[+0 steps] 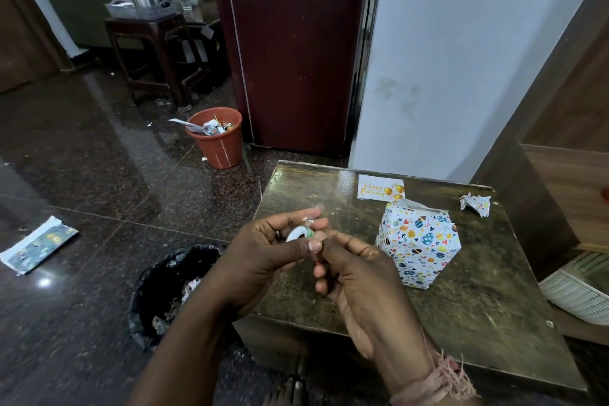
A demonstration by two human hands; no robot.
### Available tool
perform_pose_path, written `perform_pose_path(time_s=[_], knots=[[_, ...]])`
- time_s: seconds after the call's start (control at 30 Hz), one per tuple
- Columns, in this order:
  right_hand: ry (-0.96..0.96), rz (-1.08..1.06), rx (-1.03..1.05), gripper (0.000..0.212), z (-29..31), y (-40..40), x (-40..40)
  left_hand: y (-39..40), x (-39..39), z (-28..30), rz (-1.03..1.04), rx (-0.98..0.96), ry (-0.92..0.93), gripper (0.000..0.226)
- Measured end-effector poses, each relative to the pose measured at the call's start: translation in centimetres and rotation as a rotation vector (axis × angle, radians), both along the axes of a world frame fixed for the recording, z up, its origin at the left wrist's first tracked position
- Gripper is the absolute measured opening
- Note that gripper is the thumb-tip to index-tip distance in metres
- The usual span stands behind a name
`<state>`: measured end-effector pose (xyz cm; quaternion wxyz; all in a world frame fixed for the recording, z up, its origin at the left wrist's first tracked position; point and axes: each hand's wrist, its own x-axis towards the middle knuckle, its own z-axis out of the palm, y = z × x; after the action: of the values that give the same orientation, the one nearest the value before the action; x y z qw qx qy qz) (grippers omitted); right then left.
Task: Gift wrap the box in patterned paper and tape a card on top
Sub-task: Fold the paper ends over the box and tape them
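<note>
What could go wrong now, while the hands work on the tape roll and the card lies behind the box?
1. The left hand grips the tape roll while the right hand picks at its end; the strip may tear short or stick to the fingers.
2. The card lies loose by the table's far edge and could slide off.
3. The box sits unheld and may shift during taping.

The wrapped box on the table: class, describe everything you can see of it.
The wrapped box stands on the dark table, covered in white paper printed with coloured eggs, hearts and leaves. The paper looks smooth, with crisp folded edges, and a corner faces the camera. At its top rear edge the paper ends stick up slightly. Neither hand touches it; the Happy Birthday card lies just behind it.
</note>
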<state>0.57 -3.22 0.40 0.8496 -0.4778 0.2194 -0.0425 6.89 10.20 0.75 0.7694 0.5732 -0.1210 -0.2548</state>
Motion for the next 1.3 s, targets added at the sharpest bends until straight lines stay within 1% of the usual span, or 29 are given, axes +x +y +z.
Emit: perform_pose_path(time_s=[0.07,0.13,0.23,0.3,0.37,0.43,0.53,0.57,0.67,0.7,0.8,0.9,0.97,1.03,1.07,1.1,1.2,1.3], knots=[[-0.007,-0.025,-0.048,0.02,-0.2,0.0,0.0,0.1,0.4,-0.3,0.034,0.022,-0.011,0.056],[-0.026,-0.047,-0.119,0.017,-0.3,-0.2,0.1,0.3,0.8,-0.7,0.069,0.106,-0.068,0.059],[-0.025,-0.056,-0.159,0.009,-0.3,-0.5,0.0,0.7,1.3,-1.8,0.144,0.417,-0.243,0.059],[-0.01,-0.056,-0.171,0.008,-0.3,-0.7,0.0,1.0,1.7,-2.9,0.19,0.629,-0.344,0.059],[-0.006,-0.047,-0.178,0.008,-0.2,-0.8,0.0,1.0,1.9,-3.7,0.197,0.776,-0.411,0.064],[-0.008,-0.039,-0.192,0.008,-0.3,-0.9,0.0,0.8,1.8,-4.1,0.168,0.876,-0.474,0.067],[-0.019,-0.021,-0.226,0.009,-0.4,-0.8,0.0,0.5,1.5,-4.6,0.16,0.945,-0.534,0.071],[-0.024,-0.016,-0.239,0.009,-0.5,-0.7,0.0,0.5,1.4,-4.5,0.156,0.958,-0.527,0.074],[-0.043,-0.006,-0.287,0.008,-0.7,-0.5,0.0,0.6,1.6,-4.3,0.133,0.926,-0.507,0.083],[-0.052,-0.004,-0.304,0.008,-0.7,-0.5,0.0,0.6,1.6,-3.9,0.124,0.882,-0.48,0.08],[-0.074,-0.005,-0.403,0.007,-0.6,-0.6,0.0,0.5,1.3,-2.9,0.094,0.656,-0.342,0.055],[-0.082,-0.056,-0.628,0.004,-1.1,-0.7,0.1,0.2,0.8,-1.8,0.06,0.416,-0.214,0.036],[-0.069,-0.076,-0.74,0.017,-1.3,-0.5,0.1,-0.1,0.2,-0.8,0.033,0.306,-0.193,0.03],[-0.084,-0.091,-0.744,0.027,-1.2,-0.4,0.0,-0.3,-0.3,-0.2,0.011,0.247,-0.195,0.03],[-0.095,-0.101,-0.738,0.028,-1.1,-0.3,-0.1,-0.3,-0.4,0.0,0.007,0.218,-0.189,0.03],[-0.102,-0.111,-0.741,0.025,-0.8,-0.3,-0.2,-0.3,-0.4,0.0,0.001,0.194,-0.187,0.03],[-0.138,-0.166,-0.714,0.001,-0.2,-0.4,-0.4,-0.3,-0.6,0.3,-0.026,0.177,-0.192,0.027],[-0.182,-0.237,-0.762,0.011,0.4,-0.5,-0.7,-0.4,-0.6,0.2,-0.01,0.199,-0.206,0.028]])
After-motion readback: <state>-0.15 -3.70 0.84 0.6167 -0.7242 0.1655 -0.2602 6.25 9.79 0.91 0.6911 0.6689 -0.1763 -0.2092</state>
